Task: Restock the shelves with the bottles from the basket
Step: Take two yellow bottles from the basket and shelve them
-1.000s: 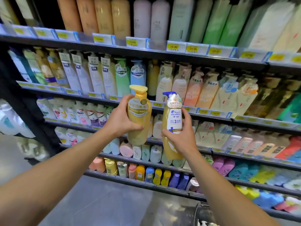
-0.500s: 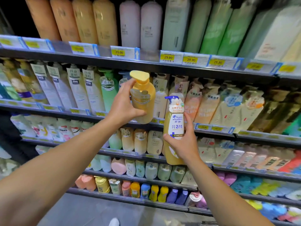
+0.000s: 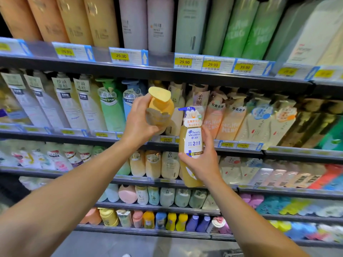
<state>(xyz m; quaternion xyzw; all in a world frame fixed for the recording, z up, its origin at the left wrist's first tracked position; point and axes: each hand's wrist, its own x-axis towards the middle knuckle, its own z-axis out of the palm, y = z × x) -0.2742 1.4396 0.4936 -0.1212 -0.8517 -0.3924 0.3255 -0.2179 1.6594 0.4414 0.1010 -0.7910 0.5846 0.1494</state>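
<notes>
Landmark: the second shelf (image 3: 185,143), the one whose edge strip carries yellow price tags (image 3: 166,139). Far left on it, tall white bottles (image 3: 67,104) stand in a leaning row, then a green bottle (image 3: 111,108) and a blue bottle (image 3: 130,101). Left hand (image 3: 138,125), grip wrapped firmly around the yellow pump bottle (image 3: 161,108), now has it tipped top-toward-camera and raised to this shelf's level, just in front of the gap right of the blue bottle; a second ago it was upright and lower, below the shelf's edge. Reads as the start of insertion into that slot. Just right, the right hand (image 3: 203,162) curls its grip around the lower body of the Head & Shoulders bottle (image 3: 192,145), held upright across the shelf's front edge, base hanging below it; compared with a moment earlier it has barely shifted. Judged: left bottle goes in first, right one waits. Further right along the shelf, peach and cream bottles (image 3: 241,119) fill the row. Basket not clearly in view.
</notes>
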